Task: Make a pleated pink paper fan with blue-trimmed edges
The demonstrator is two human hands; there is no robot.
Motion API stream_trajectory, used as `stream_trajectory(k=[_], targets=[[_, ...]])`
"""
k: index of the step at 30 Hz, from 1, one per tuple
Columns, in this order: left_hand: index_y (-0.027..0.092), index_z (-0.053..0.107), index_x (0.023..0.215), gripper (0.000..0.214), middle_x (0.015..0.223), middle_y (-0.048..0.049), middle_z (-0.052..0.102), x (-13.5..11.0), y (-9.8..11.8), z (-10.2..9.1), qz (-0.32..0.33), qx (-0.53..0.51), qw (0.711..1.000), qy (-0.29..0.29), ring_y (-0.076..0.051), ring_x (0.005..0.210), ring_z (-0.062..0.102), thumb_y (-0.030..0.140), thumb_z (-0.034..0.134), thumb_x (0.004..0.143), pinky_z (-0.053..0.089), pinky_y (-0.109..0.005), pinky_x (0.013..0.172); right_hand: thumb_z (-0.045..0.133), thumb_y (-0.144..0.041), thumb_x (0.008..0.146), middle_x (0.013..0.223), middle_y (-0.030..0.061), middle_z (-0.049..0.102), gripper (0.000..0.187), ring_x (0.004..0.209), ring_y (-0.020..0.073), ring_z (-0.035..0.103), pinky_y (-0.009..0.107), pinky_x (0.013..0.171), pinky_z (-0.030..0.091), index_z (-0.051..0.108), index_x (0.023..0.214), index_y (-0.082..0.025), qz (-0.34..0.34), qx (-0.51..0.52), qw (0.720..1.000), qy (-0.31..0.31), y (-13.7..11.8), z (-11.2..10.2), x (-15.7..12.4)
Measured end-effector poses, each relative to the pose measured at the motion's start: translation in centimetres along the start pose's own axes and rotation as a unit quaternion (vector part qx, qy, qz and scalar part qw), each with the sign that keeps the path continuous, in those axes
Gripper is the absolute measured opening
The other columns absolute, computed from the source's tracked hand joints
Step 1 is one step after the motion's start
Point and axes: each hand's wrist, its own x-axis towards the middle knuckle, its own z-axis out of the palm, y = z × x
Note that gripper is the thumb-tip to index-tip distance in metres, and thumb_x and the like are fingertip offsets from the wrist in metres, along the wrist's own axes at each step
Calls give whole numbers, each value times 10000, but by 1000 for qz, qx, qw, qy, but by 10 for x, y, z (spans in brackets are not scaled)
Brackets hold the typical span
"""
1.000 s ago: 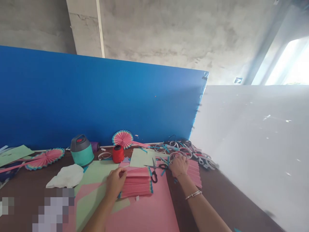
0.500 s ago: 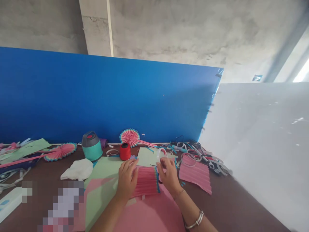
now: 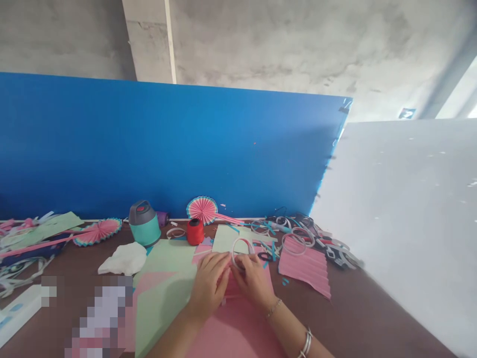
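Note:
Pleated pink paper (image 3: pixel 233 290) lies between my hands, mostly hidden beneath them. My left hand (image 3: pixel 210 284) is closed over its left side, fingers curved and thumb against the folds. At the other side, my right hand (image 3: pixel 256 279) is closed on a thin white ring that looks like a roll of tape (image 3: pixel 233 252), which stands up above the fingers. Its fingertips are close to the pleats and to my left thumb. Under both hands a flat pink sheet (image 3: pixel 234 333) is spread, and light green sheets (image 3: pixel 160 303) lie to the left.
A red thread spool (image 3: pixel 195 232) and a teal-and-grey container (image 3: pixel 144 226) stand behind. Finished pleated fans (image 3: pixel 201 210) lie along the blue partition (image 3: pixel 223 149). To the right are another pleated pink sheet (image 3: pixel 303 266), tape rings (image 3: pixel 294 242) and tools. A white cloth (image 3: pixel 124 259) is at left.
My hands have drawn together over the pleated paper, hiding its coloured edge. The right hand brought the tape roll left and nearer. The view shifted slightly.

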Motion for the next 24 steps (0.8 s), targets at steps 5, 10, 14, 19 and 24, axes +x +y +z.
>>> stream_trajectory(k=[5, 10, 14, 19, 24], targets=[[219, 568, 1109, 278, 1054, -80, 654, -1, -1, 0, -4, -33, 999, 16, -212, 1006, 555, 156, 455, 863, 429, -389, 870, 428, -173, 862, 682, 19, 627, 49, 638, 163, 540, 267, 668, 358, 463, 864, -208, -5, 28, 1000, -11, -2, -2, -1], [221, 606, 927, 135, 968, -64, 655, -1, -1, 1, -55, -70, 996, 24, -213, 973, 559, 191, 504, 845, 422, -379, 861, 404, -160, 863, 617, -8, 599, 110, 600, 144, 509, 269, 693, 346, 495, 910, -197, -19, 31, 998, -45, -2, -2, 0], [220, 583, 821, 97, 926, -51, 644, -2, -4, 3, -96, -104, 989, 44, -201, 943, 562, 199, 492, 848, 427, -352, 841, 372, -128, 833, 646, -4, 589, 174, 593, 139, 490, 286, 706, 337, 504, 930, -187, -68, 25, 995, -67, -1, -5, 1], [215, 553, 793, 105, 883, -48, 617, 1, -6, 3, -139, -146, 977, 73, -194, 897, 559, 234, 470, 855, 431, -333, 817, 365, -119, 857, 701, 1, 602, 184, 635, 131, 511, 319, 798, 309, 525, 911, -191, -84, 7, 995, -50, 2, -10, 4], [207, 536, 754, 137, 848, -41, 594, 3, -5, 2, -203, -205, 955, 70, -194, 871, 560, 287, 476, 847, 425, -317, 811, 391, -157, 894, 750, 6, 637, 160, 696, 135, 547, 316, 798, 284, 546, 901, -198, -73, 11, 997, -27, 3, -14, 8]])
